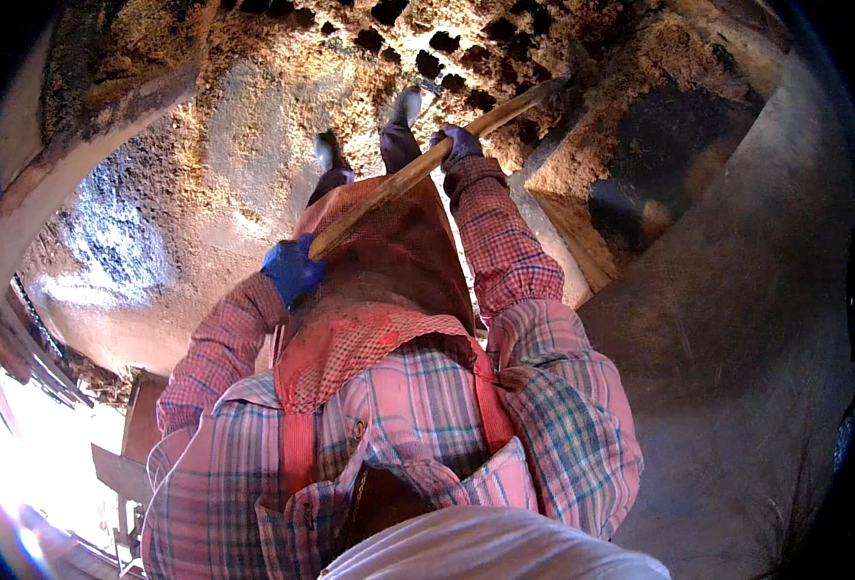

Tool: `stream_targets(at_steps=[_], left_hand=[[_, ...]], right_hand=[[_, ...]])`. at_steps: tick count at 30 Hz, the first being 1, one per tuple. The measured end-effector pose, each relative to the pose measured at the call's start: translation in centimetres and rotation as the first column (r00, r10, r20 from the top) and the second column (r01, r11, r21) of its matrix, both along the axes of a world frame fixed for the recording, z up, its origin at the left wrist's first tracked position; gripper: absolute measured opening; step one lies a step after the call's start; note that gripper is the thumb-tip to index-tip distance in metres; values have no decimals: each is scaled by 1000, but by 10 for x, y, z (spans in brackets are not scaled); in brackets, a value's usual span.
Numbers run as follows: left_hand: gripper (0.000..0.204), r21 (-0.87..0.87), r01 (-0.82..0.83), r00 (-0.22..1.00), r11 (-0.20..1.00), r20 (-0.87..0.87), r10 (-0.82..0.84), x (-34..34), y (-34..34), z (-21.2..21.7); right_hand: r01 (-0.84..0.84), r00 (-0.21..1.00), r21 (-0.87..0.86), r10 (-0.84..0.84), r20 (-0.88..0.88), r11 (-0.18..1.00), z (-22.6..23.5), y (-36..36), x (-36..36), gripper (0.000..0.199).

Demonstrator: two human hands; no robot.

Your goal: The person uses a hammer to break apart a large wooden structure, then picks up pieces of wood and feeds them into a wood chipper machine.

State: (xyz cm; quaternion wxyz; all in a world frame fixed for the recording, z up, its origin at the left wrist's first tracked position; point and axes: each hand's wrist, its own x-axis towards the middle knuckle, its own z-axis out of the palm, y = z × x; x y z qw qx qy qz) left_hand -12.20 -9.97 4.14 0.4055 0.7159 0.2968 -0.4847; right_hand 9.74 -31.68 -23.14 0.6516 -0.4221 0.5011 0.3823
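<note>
Far left, a curved wall [21, 222] bends up & round, w/ dry crumbly brown stuff sitting on its top edge. Low on the left it's very bright, w/ some planks [118, 464] there; can't tell more.

Your left hand [292, 271], in a blue glove, is shut tight round the low end of a long wood stick [418, 169]. The stick runs up & to the right, across your red checked apron [389, 251]. Your right hand [458, 145], blue glove too, is curled round the stick further up. Both hands grip it, well apart from each other. The far tip of the stick goes to the dark holes [447, 53] in the crumbly brown stuff at the top. Can't see what's on the tip.

Your 2 dark boots [403, 106] stand on the floor [234, 164], just past the apron. The floor is pale & rough, w/ yellow-brown crumbs & straw all over it.

To the right there's a boxy pit [659, 184] w/ crumbly sides. It's dark inside, w/ a bit of brown stuff low down. Far right, a smooth grey-brown wall [756, 338] curves down.
</note>
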Motion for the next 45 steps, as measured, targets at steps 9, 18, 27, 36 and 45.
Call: stream_targets(at_steps=[9,18,27,36,45], left_hand=[[33,-120,0,948,993,315,38,28,-54,-32],[41,66,-107,994,992,16,107,-115,-1,77],[41,-11,-404,890,915,227,395,-132,21,63],[40,294,-297,947,908,-29,319,-351,63,140],[38,351,-429,900,832,241,363,-248,89,123]], right_hand=[[-315,932,-62,320,169,947,51,-41,99,16],[6,991,88,6,-136,996,-14,34,-96,13],[-610,786,69,590,185,790,15,137,-44,19],[-983,45,182,900,435,-39,8,194,-304,29],[-447,891,437,433,138,781,134,333,-186,19]])
